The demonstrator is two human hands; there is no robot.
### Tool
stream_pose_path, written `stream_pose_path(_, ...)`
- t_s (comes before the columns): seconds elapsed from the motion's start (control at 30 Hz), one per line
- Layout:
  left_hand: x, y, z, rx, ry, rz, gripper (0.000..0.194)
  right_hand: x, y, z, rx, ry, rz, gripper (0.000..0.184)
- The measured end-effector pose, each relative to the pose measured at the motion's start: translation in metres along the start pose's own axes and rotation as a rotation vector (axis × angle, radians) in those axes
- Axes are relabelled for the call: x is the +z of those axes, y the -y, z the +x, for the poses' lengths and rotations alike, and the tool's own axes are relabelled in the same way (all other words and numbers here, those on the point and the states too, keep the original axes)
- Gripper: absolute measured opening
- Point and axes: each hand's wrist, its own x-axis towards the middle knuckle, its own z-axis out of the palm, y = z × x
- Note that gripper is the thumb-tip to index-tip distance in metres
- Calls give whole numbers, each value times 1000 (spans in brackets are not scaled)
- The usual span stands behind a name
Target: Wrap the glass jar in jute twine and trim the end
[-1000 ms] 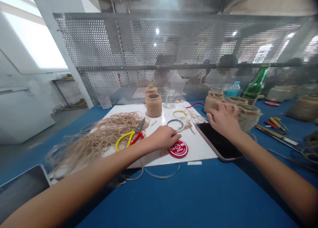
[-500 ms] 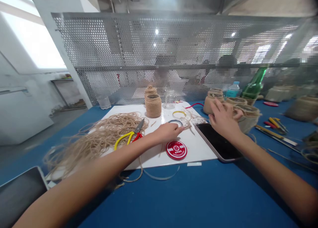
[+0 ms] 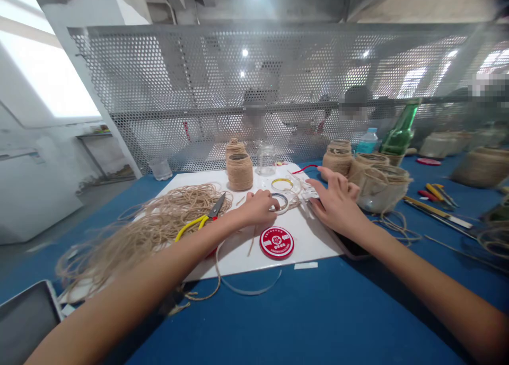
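My left hand point(image 3: 260, 208) is over the white sheet point(image 3: 238, 267), its fingers curled at the left edge of a narrow roll of tape point(image 3: 283, 204); the fingertips are partly hidden. My right hand point(image 3: 337, 199) has its fingers apart, low over pale strips and scraps point(image 3: 306, 194) and the dark phone point(image 3: 353, 248), which it mostly covers. A red round lid point(image 3: 277, 242) lies just below my left hand. Yellow-handled scissors point(image 3: 202, 217), partly behind my left arm, rest on a loose heap of twine point(image 3: 167, 216).
Behind my hands stand twine-wrapped jars point(image 3: 239, 172), a clear glass jar point(image 3: 266, 160) and a yellow ring point(image 3: 282, 184). More wrapped jars point(image 3: 385, 187), a green bottle point(image 3: 401, 129) and tools point(image 3: 437, 214) sit to the right. A perforated metal screen point(image 3: 222, 89) closes off the back.
My right hand has come away from the wrapped jars, leftward and down over the scraps and phone. My left hand reached to the twine scraps, then drew back to the tape roll's left edge.
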Motion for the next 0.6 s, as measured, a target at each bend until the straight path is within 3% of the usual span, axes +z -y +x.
stream_pose_path(0.23,-13,-8,-9,77,-134,77,21,5,12,-4,-178,76,193,31)
stream_pose_path(0.47,-39,-11,-38,186,-245,-34,14,-7,20,0,-91,172,507,27)
stream_pose_path(0.6,-54,-3,-56,243,-266,-212,15,-21,21,2,-147,238,672,26)
